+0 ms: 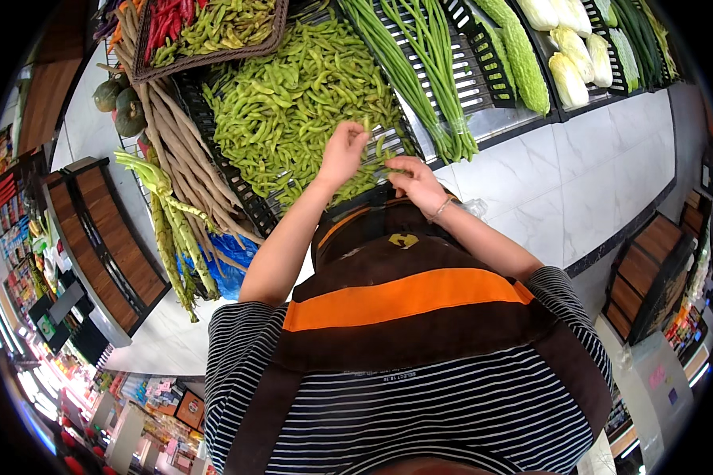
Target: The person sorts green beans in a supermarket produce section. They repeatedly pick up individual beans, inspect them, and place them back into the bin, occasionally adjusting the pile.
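A broad heap of green soybean pods (297,101) lies before me in a black slatted crate (255,205). My left hand (344,151) hovers over the near right part of the heap, thumb and fingers pinched on a single green pod (366,123). Lower and to the right, my right hand (417,185) is at the crate's near edge with its fingers curled beside a few pods. Whether it grips one is hard to see. Bare slats (392,142) show between the pods near both hands.
A brown woven basket (214,62) of red chilies and pods overlaps the crate's far left. Long brown roots (178,136) and thick green stalks (178,237) lie left. Long beans (428,77), bitter melons (520,65) and napa cabbages (573,65) stand right. White tiles (529,172) face the stand.
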`<state>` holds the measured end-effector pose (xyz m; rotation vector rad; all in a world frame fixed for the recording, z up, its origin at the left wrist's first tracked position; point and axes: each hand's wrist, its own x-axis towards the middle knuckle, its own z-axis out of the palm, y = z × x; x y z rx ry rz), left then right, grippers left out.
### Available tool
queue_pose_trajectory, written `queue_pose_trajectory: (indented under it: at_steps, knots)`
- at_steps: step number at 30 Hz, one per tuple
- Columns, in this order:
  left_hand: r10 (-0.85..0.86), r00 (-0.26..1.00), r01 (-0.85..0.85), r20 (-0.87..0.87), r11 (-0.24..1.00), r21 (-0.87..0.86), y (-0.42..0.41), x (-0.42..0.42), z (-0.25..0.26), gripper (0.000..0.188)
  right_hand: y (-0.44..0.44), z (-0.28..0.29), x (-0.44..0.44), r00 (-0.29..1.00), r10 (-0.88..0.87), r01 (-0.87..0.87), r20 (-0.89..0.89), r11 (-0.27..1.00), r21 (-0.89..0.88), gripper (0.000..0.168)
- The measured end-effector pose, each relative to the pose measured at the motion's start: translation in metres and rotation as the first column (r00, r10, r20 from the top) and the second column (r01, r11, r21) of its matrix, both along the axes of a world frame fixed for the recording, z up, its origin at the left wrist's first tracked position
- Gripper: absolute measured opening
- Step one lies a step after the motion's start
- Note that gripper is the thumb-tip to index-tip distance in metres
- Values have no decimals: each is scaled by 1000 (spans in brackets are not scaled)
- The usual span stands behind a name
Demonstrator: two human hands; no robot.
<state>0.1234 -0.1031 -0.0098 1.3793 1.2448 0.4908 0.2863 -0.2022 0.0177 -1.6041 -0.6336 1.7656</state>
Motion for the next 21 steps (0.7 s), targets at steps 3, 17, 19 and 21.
queue_pose_trajectory:
  at_steps: [3, 17, 19, 21]
  knots:
    - [261, 907, -60, 331, 858, -510, 1, -24, -3, 18, 4, 8, 9, 935, -141, 104, -325, 986, -128, 34]
    - [635, 685, -97, 358, 566, -819, -32, -62, 0, 12, 58, 28, 15, 851, -58, 52, -521, 998, -26, 33]
    - [641, 691, -109, 336, 551, -827, -38, -66, -3, 15, 81, 33, 8, 838, -14, 28, -545, 999, 17, 33]
    - [636, 710, -144, 302, 551, -822, -46, -71, -7, 25, 112, 41, -3, 800, 56, -22, -598, 998, 64, 33]
